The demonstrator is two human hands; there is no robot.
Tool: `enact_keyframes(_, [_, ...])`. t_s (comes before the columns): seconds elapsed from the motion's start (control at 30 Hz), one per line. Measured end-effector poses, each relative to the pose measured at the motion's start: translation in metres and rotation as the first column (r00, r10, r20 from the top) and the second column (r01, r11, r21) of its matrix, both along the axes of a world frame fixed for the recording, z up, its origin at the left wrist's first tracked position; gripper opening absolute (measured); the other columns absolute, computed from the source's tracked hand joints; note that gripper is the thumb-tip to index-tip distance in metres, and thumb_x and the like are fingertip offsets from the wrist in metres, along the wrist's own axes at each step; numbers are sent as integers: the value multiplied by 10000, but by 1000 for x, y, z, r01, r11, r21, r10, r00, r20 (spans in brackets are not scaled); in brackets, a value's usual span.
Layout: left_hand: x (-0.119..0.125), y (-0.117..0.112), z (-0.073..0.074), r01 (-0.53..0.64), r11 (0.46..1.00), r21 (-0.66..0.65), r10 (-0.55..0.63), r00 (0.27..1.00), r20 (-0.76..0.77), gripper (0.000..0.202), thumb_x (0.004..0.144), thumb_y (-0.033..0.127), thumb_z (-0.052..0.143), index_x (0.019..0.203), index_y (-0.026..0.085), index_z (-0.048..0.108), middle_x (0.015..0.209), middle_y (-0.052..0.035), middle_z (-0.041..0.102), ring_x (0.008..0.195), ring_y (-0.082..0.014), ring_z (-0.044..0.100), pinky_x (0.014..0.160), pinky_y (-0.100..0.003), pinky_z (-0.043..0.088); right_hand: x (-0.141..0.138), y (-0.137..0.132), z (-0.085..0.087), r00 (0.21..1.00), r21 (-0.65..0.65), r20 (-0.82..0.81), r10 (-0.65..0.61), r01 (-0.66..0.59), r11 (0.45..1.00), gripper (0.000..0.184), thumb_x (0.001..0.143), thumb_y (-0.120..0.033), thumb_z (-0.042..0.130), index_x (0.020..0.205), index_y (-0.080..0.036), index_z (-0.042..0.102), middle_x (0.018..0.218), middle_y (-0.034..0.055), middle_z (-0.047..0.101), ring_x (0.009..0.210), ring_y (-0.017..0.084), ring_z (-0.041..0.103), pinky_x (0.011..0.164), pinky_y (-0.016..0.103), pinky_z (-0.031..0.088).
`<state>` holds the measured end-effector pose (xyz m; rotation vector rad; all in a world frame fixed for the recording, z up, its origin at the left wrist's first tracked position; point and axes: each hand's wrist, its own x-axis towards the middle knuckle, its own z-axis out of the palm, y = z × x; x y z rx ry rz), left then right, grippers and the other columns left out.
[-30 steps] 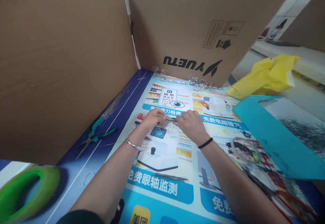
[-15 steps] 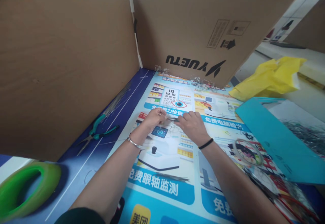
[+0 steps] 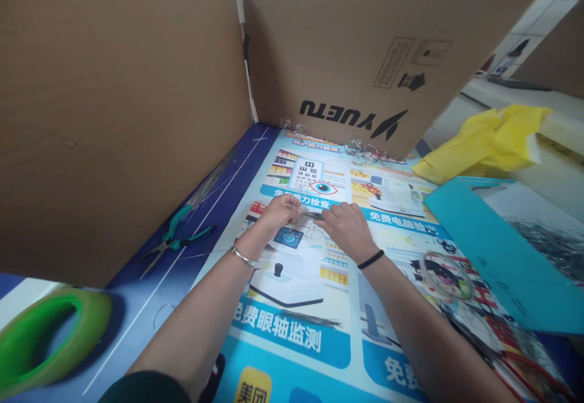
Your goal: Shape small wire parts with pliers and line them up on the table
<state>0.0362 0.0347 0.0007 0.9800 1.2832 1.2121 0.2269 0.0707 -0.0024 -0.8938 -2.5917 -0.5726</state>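
Observation:
Over the printed sheet, my left hand [image 3: 283, 211] is closed in a pinch on what looks like thin wire, mostly hidden by the fingers. Facing it, my right hand [image 3: 345, 225] is wrapped round a slender metal tool [image 3: 312, 215] whose tip points at the left fingertips. Its kind is too small to make out. Faint loops of fine wire [image 3: 314, 231] show just below the tool. Closer to me on the sheet lies a bundle of straight thin wires [image 3: 312, 319].
Teal-handled pliers [image 3: 170, 243] and more wires [image 3: 210, 185] lie left. Cardboard panels [image 3: 114, 117] stand behind. A green tape roll [image 3: 93, 330] is front left. At right are a teal box [image 3: 483, 251] with tangled wire [image 3: 550, 248], a yellow bag [image 3: 488, 141], a clear ring [image 3: 424, 269] and red-handled scissors [image 3: 506, 369].
The whole view has shifted very slightly. Both hands keep nearly the same position and grip.

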Motion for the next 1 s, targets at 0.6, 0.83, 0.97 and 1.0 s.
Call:
enact_keyframes(0.6, [-2,1,1,16,1000,-19,-17,999,-38,161,645,141,616,752,162,498,539,67,464,391,-36,387,384,-178,258,4,10,-11,989,-193,-132,-60,34,981,408,873,-510,424,788,-179,649,745,43,623,736,160,485,673,287,215])
enact_keyframes(0.83, [-2,2,-4,52,998,40,-49,997,-58,166,670,183,610,772,169,480,600,63,470,392,-26,370,375,-174,259,4,5,-4,997,-146,-63,-42,32,989,381,876,-486,436,756,-179,628,736,47,605,726,162,460,675,302,202])
enact_keyframes(0.97, [-3,3,-7,66,996,57,-62,996,-71,169,669,201,619,766,172,484,586,65,462,400,-29,380,378,-170,259,2,4,-3,998,-117,-43,-46,40,992,358,873,-471,452,751,-181,624,725,49,594,723,165,446,674,307,193])
enact_keyframes(1.0, [-3,3,-7,67,996,53,-63,996,-70,174,664,200,625,765,172,486,577,66,459,400,-30,381,378,-169,257,2,4,-3,998,-111,-40,-45,41,993,350,870,-468,460,750,-183,624,721,48,592,723,166,444,675,308,192])
